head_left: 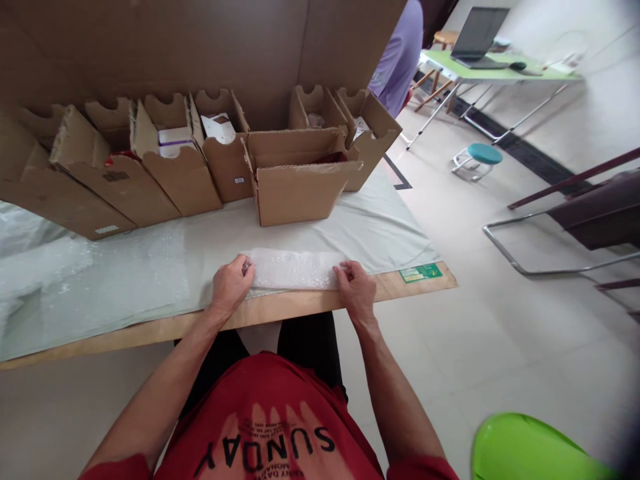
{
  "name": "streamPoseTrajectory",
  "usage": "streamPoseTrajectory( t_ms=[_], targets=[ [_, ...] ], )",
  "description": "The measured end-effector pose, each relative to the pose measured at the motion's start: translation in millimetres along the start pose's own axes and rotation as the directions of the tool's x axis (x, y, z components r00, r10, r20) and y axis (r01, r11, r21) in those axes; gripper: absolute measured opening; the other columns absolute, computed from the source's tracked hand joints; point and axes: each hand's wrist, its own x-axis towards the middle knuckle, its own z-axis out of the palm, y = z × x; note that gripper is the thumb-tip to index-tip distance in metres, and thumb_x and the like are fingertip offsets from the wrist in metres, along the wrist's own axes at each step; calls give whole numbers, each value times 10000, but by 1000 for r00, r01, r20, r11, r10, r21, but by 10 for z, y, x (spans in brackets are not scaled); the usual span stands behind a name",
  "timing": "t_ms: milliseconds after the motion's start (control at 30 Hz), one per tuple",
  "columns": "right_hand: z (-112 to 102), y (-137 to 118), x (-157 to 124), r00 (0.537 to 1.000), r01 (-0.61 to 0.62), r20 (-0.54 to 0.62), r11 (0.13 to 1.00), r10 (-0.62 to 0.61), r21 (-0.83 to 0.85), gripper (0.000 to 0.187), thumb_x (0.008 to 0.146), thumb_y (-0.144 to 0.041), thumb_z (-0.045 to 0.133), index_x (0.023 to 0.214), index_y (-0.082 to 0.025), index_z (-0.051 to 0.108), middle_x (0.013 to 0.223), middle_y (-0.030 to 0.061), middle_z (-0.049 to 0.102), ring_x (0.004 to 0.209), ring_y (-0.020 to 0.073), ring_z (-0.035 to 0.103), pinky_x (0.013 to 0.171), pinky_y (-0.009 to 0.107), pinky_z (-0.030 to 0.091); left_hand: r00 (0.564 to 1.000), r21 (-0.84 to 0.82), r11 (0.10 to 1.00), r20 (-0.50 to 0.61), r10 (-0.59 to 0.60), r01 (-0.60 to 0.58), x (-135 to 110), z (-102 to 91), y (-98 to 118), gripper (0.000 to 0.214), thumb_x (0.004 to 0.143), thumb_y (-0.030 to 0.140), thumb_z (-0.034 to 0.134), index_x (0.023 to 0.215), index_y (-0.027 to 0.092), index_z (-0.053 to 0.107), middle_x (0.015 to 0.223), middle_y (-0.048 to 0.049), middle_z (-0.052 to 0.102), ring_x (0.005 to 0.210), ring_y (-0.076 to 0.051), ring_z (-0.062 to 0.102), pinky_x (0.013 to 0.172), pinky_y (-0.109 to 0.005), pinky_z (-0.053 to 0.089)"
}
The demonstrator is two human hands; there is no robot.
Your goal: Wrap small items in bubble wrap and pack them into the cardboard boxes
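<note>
A long folded strip of bubble wrap (295, 269) lies along the front edge of the cloth-covered table (240, 230). My left hand (233, 285) pinches its left end, fingers curled round the edge. At the opposite end, my right hand (356, 288) grips the strip between thumb and fingers. Whether anything is wrapped inside the strip cannot be made out. More bubble wrap (115, 273) is spread flat on the table to my left.
Behind the strip stand several cardboard bins, among them a front box (300, 197); some contain small boxes. A tall cardboard panel (175, 47) rises behind them. Beyond it sits a person in purple (400, 57). A green stool (530, 447) is at lower right.
</note>
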Motion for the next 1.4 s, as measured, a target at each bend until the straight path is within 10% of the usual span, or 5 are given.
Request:
streamPoseTrajectory(
  t_ms=[367,600,867,1100,1400],
  targets=[
    [24,-30,-16,998,63,2,952,-65,-299,398,890,-394,590,1217,-179,667,1047,103,728,865,241,643,644,306,375,996,163,987,-92,21,-5,-33,8,3,403,925,346,583,1281,162,624,1184,-169,713,1035,-306,700,811,-366,515],
    [-43,-108,208,984,66,177,960,-17,-272,142,826,-306,657,931,-226,711,796,54,721,730,220,624,623,300,368,1000,49,999,10,1,-1,64,5,-31,130,851,283,601,934,219,678,851,-98,717,844,-297,679,736,-367,489],
    [-165,-323,-225,942,-34,332,969,-51,243,569,854,-362,606,1377,-144,546,647,-56,569,599,160,555,620,292,447,988,17,988,-9,152,-152,305,-355,-292,80,810,232,596,844,234,668,862,-70,709,825,-254,639,744,-339,476],
    [307,-841,-1113,778,-241,612,833,-140,497,732,915,-317,560,1585,-157,313,784,-10,666,585,150,625,560,284,520,940,138,931,108,324,-337,1125,-657,-325,302,801,139,529,1011,213,733,987,-97,754,967,-299,674,848,-375,482],
    [23,-620,-965,844,295,381,921,-377,257,371,988,-266,538,1351,-234,606,851,37,730,735,200,696,733,353,586,914,86,912,-32,404,-400,946,-465,-412,509,830,141,539,1330,135,635,1355,-191,615,1256,-368,541,1072,-548,413]
  ],
)
